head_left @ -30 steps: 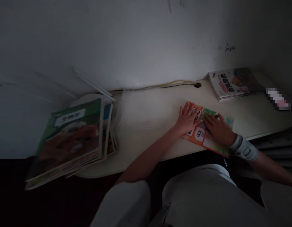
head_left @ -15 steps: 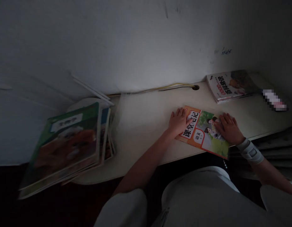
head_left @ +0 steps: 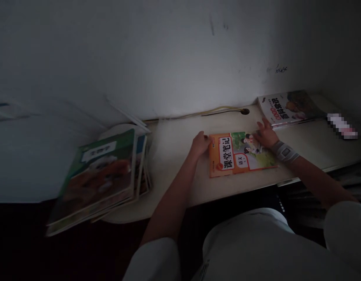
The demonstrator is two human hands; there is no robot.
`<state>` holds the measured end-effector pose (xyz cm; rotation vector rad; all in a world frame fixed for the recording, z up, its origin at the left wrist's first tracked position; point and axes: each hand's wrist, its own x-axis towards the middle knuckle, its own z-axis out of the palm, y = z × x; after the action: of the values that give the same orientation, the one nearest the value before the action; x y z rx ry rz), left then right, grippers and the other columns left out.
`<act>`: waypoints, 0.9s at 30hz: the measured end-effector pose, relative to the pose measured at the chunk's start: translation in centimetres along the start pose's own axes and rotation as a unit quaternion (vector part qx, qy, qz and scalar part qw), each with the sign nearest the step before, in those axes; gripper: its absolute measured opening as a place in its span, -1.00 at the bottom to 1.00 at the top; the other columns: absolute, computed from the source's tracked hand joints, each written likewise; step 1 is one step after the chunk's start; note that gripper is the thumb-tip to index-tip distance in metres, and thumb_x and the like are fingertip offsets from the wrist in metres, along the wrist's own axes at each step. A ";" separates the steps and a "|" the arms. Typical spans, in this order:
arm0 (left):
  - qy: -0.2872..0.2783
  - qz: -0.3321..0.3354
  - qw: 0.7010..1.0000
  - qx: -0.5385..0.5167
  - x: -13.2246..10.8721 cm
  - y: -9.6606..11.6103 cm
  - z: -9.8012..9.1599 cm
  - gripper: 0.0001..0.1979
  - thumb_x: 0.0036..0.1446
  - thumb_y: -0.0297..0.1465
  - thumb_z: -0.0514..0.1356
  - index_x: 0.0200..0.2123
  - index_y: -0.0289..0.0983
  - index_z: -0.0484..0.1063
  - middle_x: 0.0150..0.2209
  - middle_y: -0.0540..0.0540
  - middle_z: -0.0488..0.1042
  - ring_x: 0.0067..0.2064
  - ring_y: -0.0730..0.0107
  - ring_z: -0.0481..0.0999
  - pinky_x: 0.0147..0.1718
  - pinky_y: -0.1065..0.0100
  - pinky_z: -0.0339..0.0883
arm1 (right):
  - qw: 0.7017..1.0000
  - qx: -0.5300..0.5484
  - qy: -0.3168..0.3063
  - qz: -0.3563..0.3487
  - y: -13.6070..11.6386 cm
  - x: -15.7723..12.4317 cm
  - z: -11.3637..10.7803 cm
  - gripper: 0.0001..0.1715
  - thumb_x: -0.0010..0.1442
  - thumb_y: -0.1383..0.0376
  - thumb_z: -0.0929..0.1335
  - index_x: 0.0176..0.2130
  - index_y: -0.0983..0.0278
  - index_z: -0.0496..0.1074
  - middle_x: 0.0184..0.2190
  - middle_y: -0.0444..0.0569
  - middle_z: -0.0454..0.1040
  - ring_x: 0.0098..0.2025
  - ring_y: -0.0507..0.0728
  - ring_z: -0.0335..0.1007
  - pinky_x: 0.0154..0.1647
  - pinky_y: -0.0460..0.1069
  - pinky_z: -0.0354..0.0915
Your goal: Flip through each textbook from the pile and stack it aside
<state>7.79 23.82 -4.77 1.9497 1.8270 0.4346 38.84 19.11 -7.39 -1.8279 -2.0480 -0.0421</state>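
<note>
A thin orange and green Chinese-language notes booklet (head_left: 240, 154) lies flat, cover up, on the pale desk (head_left: 180, 132). My left hand (head_left: 200, 144) is at its upper left corner, fingers curled together and the thumb against the edge. At the upper right of the cover rests my right hand (head_left: 267, 134); its fingers are apart and stretch past the far edge, and the palm hides that corner. A grey band is around my right wrist.
A stack of books (head_left: 101, 171) with a green cover on top overhangs the desk's left end. Another stack of books (head_left: 288, 107) is at the back right, near a blurred-out phone-like object (head_left: 342, 127). A yellow cable (head_left: 209, 111) runs along the wall to a desk hole (head_left: 245, 112).
The booklet has turned so its lower edge lies nearly level, and has shifted left. My left hand went from flat on the cover to its corner; my right hand moved up and left.
</note>
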 end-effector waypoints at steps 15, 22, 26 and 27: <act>0.020 0.045 0.999 -0.009 1.3 0.5 -0.7 -0.86 0.00 -0.45 0.13 -0.34 -0.28 0.46 -0.28 -0.05 0.54 -0.26 0.40 0.46 -0.26 0.43 0.25 | 0.973 0.162 0.047 0.159 1.1 1.6 1.2 -0.19 0.01 0.23 0.26 0.20 0.49 0.06 -0.17 0.21 0.45 -0.17 0.26 0.39 -0.16 0.13 0.32; 0.027 0.038 0.999 0.011 0.8 0.4 -1.0 -0.88 -0.01 -0.46 0.12 -0.38 -0.28 0.46 -0.30 -0.07 0.55 -0.26 0.38 0.47 -0.28 0.42 0.23 | 0.974 0.156 -0.039 0.159 1.4 2.6 0.6 -0.26 -0.01 0.36 0.26 0.17 0.47 0.12 -0.25 0.12 0.50 -0.25 0.17 0.42 -0.18 0.06 0.32; 0.041 0.032 0.998 0.030 0.9 0.8 -1.0 -0.89 0.01 -0.45 0.12 -0.39 -0.26 0.45 -0.29 -0.06 0.55 -0.26 0.37 0.47 -0.26 0.40 0.24 | 0.974 0.173 -0.040 0.141 1.7 2.9 0.3 -0.39 -0.06 0.39 0.25 0.05 0.41 0.28 -0.34 0.04 0.51 -0.33 0.15 0.42 -0.27 0.02 0.33; 0.044 0.032 0.998 0.032 0.9 0.9 -1.0 -0.88 0.02 -0.45 0.11 -0.38 -0.26 0.45 -0.29 -0.06 0.55 -0.25 0.36 0.47 -0.26 0.40 0.25 | 0.976 0.167 -0.034 0.134 1.7 2.9 0.3 -0.41 -0.06 0.39 0.24 0.02 0.39 0.30 -0.36 0.03 0.51 -0.34 0.15 0.41 -0.28 0.03 0.32</act>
<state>8.13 24.76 -3.56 2.0686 1.8578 0.4957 40.17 22.18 -7.13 -1.8874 -1.7055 0.4180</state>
